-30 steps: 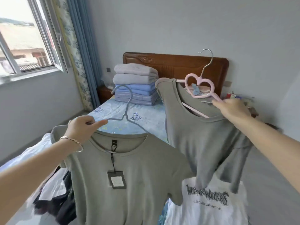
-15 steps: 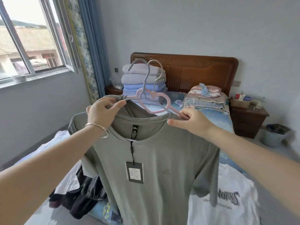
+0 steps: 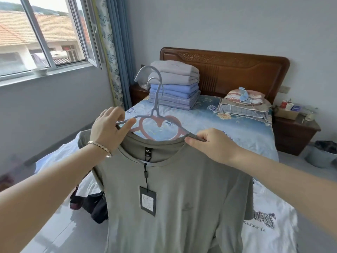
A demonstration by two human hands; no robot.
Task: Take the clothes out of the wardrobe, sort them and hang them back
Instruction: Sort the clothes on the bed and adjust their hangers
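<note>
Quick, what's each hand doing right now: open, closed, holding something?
Left hand: closed, pinching one arm of the grey hanger.
Right hand: closed, pinching the hanger's other arm at the shoulder of the grey-green T-shirt.

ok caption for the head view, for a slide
Left hand and right hand hold a thin grey hanger with a tagged grey-green T-shirt against a pink heart-shaped hanger.

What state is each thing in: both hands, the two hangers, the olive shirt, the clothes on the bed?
left hand, grips the grey hanger by its left arm
right hand, pinches the hanger's right arm
grey hanger, held up, overlapping the pink heart hanger
olive T-shirt, hanging on the grey hanger, price tag attached
folded stack, piled on the bed
white printed T-shirt, spread flat on the bed
</note>
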